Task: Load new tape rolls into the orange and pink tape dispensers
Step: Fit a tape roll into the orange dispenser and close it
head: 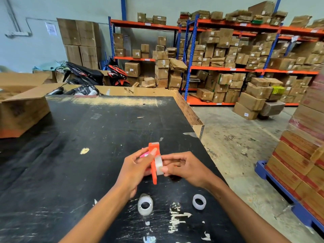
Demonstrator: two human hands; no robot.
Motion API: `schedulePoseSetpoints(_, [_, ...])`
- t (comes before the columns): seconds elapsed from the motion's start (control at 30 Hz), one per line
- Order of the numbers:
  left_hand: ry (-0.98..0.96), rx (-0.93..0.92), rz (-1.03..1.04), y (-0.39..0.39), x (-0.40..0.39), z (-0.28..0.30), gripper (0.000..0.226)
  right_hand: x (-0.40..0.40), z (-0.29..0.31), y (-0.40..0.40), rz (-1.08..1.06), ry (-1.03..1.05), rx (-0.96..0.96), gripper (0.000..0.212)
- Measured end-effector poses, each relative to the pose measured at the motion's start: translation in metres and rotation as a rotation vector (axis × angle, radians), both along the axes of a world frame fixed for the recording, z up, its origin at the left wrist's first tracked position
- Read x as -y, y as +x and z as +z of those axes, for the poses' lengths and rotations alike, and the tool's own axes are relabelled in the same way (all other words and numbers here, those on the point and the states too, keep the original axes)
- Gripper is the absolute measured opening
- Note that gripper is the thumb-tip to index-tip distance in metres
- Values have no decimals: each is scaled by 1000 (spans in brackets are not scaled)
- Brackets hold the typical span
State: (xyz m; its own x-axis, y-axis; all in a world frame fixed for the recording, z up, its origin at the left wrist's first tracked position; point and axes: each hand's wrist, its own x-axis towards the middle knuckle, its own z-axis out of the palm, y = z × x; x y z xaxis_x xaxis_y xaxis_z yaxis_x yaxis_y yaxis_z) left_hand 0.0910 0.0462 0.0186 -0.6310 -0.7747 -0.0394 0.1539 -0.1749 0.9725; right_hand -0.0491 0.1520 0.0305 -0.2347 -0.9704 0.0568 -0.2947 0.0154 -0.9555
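I hold the orange tape dispenser (154,161) upright above the black table (78,146). My left hand (135,170) grips its left side, thumb near the top. My right hand (182,166) pinches a clear tape roll (159,165) against the dispenser's right face. A bit of the pink dispenser (144,155) shows behind my left fingers; I cannot tell whether it rests on the table. Two more white rolls lie near me: one (145,204) at front centre, another (199,202) to its right.
An open cardboard box (22,109) sits on the table's far left. The table's right edge (206,146) drops to concrete floor. A blue pallet (280,186) stacked with cartons stands on the right. Shelving with boxes fills the background.
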Motion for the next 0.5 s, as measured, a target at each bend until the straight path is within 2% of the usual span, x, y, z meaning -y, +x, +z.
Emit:
schedulePoseSetpoints(0.1, [71,-5,-22,0,2,-2,22,6,7,4,39,4,23,34])
schedulePoseSetpoints(0.2, [104,19,0,1,11,-5,27,17,14,-8,-88,-27,-9,18])
schedulePoseSetpoints(0.27, [129,14,32,3,18,-7,28,27,5,-29,-253,10,-152,18])
schedulePoseSetpoints(0.37, [150,10,63,8,26,-10,30,42,-23,-54,-367,238,-548,26])
schedulePoseSetpoints(0.43, [155,5,80,11,29,-13,31,52,-41,-57,-340,393,-642,35])
schedulePoseSetpoints(0.5, [160,4,86,13,30,-15,30,60,-51,-53,-330,470,-676,33])
